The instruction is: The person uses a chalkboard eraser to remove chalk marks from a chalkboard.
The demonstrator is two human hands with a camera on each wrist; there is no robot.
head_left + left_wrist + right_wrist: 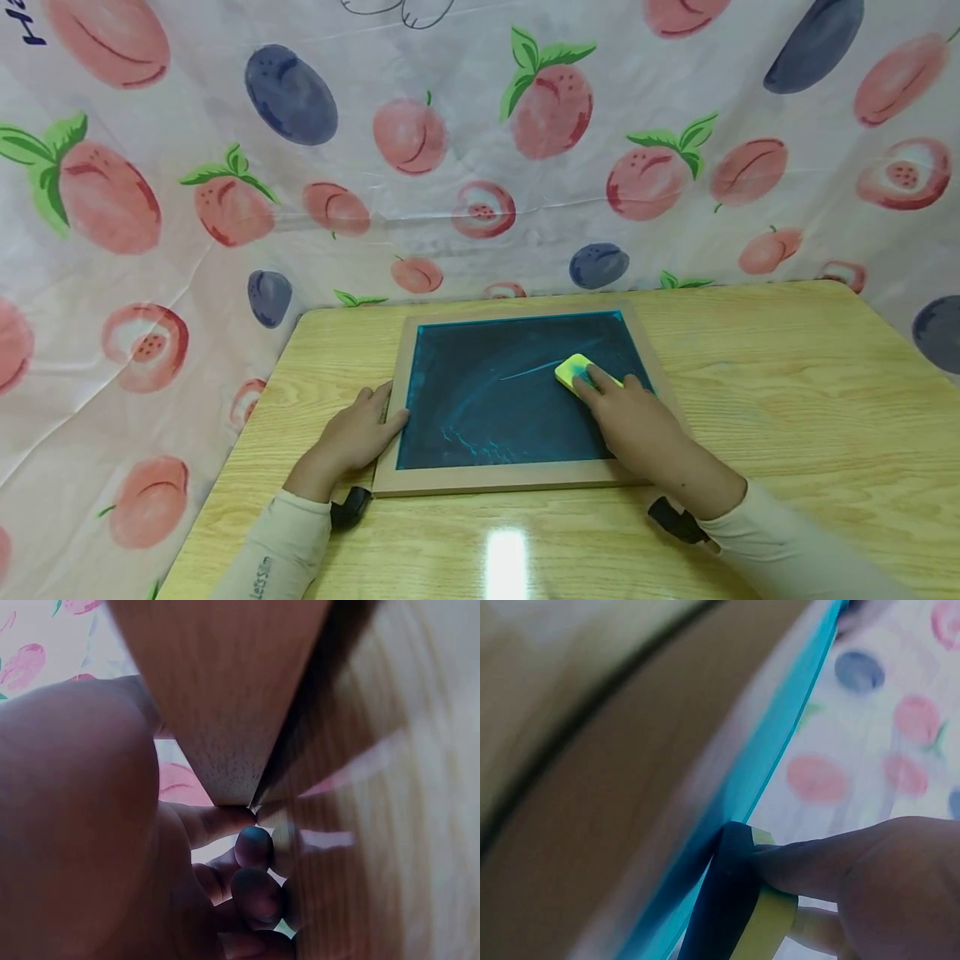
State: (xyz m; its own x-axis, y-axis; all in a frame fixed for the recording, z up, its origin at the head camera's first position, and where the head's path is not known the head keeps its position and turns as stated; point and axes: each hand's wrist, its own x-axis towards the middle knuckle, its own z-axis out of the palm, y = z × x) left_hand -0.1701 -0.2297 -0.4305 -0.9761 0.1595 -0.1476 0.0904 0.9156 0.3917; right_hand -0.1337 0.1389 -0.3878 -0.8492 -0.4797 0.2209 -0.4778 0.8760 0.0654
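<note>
A wood-framed blackboard lies flat on the table, with a pale chalk line and bluish smears on its dark face. My right hand grips a yellow eraser with a dark underside on the board's right half. In the right wrist view, the thumb presses the side of the eraser as its dark face meets the board. My left hand rests at the board's left edge, thumb over the frame and fingers along its outer side. The left wrist view shows those fingers beside the wooden frame, down by the tabletop.
The light wood table extends to the right of the board and in front of it. Behind and to the left hangs a white cloth printed with peaches and dark fruit. Dark wrist cameras sit beneath both wrists.
</note>
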